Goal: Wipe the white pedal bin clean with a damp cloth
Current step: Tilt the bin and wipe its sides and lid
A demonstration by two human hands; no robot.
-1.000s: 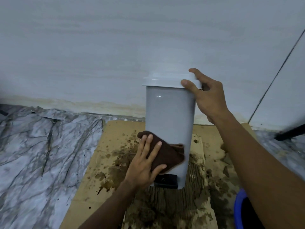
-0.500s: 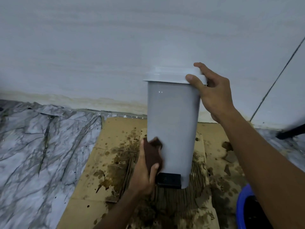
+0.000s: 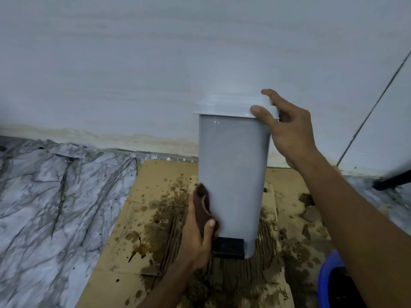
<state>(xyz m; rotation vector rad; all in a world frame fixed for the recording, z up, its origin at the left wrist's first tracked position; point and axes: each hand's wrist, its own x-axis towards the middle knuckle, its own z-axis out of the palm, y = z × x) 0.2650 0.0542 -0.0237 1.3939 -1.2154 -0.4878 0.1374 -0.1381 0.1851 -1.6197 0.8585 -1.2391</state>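
Right grip (image 3: pixel 289 132) was curled over the lid (image 3: pixel 229 105) of the white pedal bin (image 3: pixel 235 174), with the thumb on the front rim and the fingers across the top. Left grip (image 3: pixel 195 238) held a brown cloth (image 3: pixel 203 207) against the bin's lower left side, the thumb pinning it just above the black pedal (image 3: pixel 229 247). The bin was upright on stained cardboard (image 3: pixel 155 181) laid over the marble floor (image 3: pixel 55 196), near the pale wall (image 3: pixel 133 63). A blue bucket (image 3: pixel 327 276) sat at lower right.

Pale wall (image 3: pixel 133 63), marbled floor (image 3: pixel 55 196)
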